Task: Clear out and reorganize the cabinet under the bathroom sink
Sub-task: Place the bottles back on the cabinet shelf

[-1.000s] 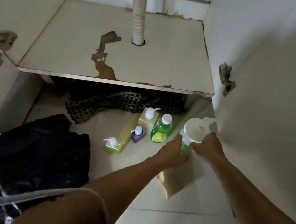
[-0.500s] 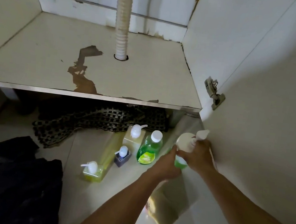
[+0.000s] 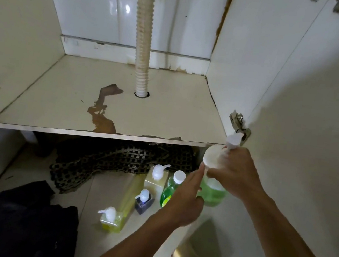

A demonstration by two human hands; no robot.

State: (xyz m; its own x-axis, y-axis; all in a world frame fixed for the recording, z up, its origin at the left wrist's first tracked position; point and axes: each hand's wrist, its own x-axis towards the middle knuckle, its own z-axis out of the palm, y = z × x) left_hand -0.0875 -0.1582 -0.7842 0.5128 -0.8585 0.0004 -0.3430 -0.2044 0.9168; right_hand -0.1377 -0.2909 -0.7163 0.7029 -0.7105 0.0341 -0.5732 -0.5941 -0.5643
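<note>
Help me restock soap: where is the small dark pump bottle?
The small dark pump bottle stands on the floor tiles, in front of the cream pump bottle and left of the green bottle.

Both hands have lifted the green pump bottle [image 3: 212, 193] from the floor to cabinet-shelf [image 3: 123, 111] height.

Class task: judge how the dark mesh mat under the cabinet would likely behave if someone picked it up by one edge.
The mesh mat already lies rumpled and folded, so it would probably droop rather than hold flat. Its open grid suggests it is fairly light for its spread. The holes should give fingers easy purchase.
</note>
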